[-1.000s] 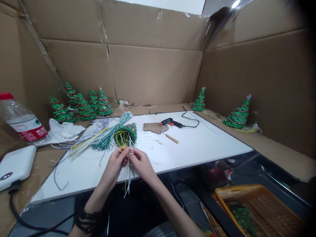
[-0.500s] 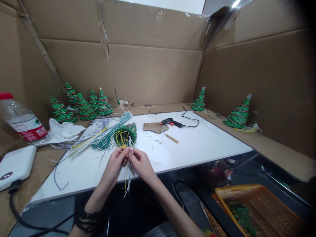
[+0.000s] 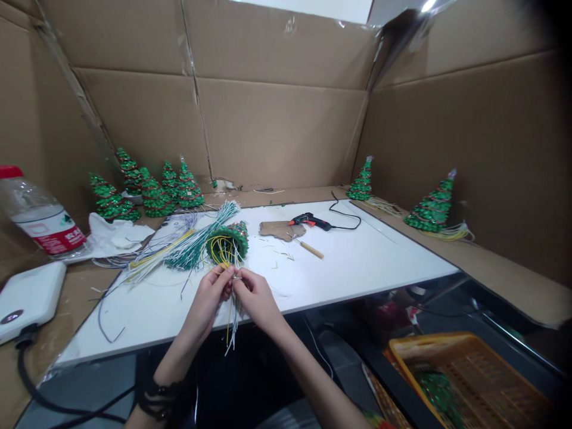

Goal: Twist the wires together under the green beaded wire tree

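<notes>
A small green Christmas tree (image 3: pixel 243 239) lies on its side on the white board, its hollow base facing me. Yellow and white wires (image 3: pixel 218 250) run out of that opening down to my hands. My left hand (image 3: pixel 215 287) pinches the wires just in front of the base. Close against it, my right hand (image 3: pixel 254 295) pinches the same strands; the exact spot between the fingertips is partly hidden. Loose wire ends (image 3: pixel 231 333) hang below over the board's front edge. Left of the tree lies a bundle of green and white wires (image 3: pixel 201 238).
A glue gun (image 3: pixel 313 221) rests by a cardboard scrap (image 3: pixel 279 230) and a wooden-handled tool (image 3: pixel 311 249). Finished-looking trees (image 3: pixel 190 186) stand back left, others (image 3: pixel 432 202) at right. A bottle (image 3: pixel 42 220) and white device (image 3: pixel 33 301) are at left, an orange basket (image 3: pixel 447 339) lower right.
</notes>
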A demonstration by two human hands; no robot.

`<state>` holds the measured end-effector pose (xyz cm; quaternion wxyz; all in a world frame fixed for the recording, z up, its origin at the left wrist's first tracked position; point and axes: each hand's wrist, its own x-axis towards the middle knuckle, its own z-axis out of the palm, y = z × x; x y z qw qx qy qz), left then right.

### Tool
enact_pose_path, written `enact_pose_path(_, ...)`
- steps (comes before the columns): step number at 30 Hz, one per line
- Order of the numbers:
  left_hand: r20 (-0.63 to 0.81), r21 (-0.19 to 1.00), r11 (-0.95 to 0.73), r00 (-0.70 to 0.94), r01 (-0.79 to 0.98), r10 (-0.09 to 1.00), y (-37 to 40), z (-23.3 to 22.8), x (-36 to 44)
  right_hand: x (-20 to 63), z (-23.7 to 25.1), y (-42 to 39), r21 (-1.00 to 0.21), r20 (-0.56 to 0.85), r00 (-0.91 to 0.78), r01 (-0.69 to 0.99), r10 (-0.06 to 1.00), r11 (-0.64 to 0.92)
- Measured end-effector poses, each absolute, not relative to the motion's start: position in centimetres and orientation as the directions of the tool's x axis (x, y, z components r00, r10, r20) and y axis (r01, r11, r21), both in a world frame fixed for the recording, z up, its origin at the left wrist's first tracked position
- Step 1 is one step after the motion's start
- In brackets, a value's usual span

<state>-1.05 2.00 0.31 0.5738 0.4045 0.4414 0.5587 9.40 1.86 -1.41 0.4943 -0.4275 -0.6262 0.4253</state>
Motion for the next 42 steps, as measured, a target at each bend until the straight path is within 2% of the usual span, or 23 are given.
enact_pose_path(10,-0.054,0.959,0.05,-0.007,-0.277,0.999,2.01,0.19,-0.99,9.44,-1.33,1.7,-0.944,0.273,-0.143,0.148,0.951,0.294)
enact_pose_path(17,-0.051,0.956,0.045,-0.016,-0.29,0.999,1.91,0.24,-0.82,9.34,-0.99,1.07,-0.896,0.297,-0.092,0.317,0.95,0.311)
enact_pose_path(21,-0.053,0.955,0.042,-0.029,-0.295,0.998,1.79,0.36,-0.67,9.36,-1.02,0.85,-0.88,0.301,-0.091,0.357,0.949,0.313)
enact_pose_path(42,-0.031,0.958,0.044,0.05,-0.284,0.998,2.12,-0.07,-1.03,9.49,-1.3,1.47,-0.945,0.265,-0.104,0.17,0.959,0.28)
